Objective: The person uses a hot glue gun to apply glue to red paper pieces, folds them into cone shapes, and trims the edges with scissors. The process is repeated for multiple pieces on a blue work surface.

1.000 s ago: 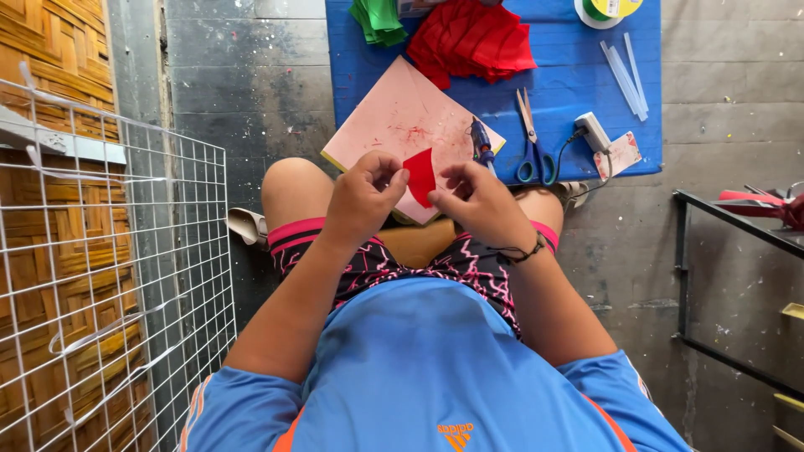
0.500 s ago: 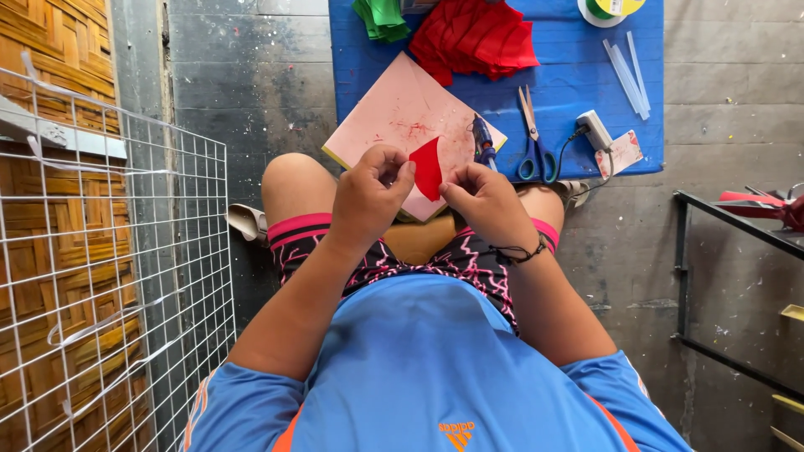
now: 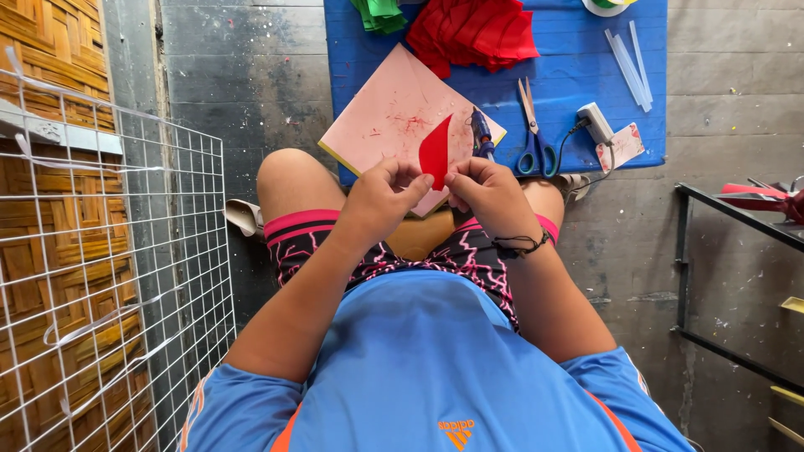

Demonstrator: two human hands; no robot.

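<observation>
Left hand [image 3: 381,197]: pinching the lower left edge of the red petal piece [image 3: 435,153] between thumb and fingertips, hovering over the lap.
Right hand [image 3: 490,194]: gripping the lower right edge of the same piece, fingers curled in; wearing a dark bracelet [image 3: 519,244] at the wrist.
Red petal piece: standing upright between both hands, pointing toward the far side, overlapping the near corner of the pink board [image 3: 394,117] in the view.
Pink board: lying tilted on the near left part of the blue mat [image 3: 569,75], showing red specks.
Glue gun [image 3: 481,134]: resting just right of the board, on the mat.
Scissors [image 3: 533,134]: lying right of the glue gun, blue handles pointing near.
Plug adapter [image 3: 595,123]: sitting right of the scissors, trailing a dark cord.
Glue sticks [image 3: 628,67]: lying at the far right of the mat.
Red pile [image 3: 473,33]: heaping at the far middle of the mat.
Green pieces [image 3: 381,15]: lying left of the red pile.
Wire grid [image 3: 117,276]: leaning at the left, beside the knee.
</observation>
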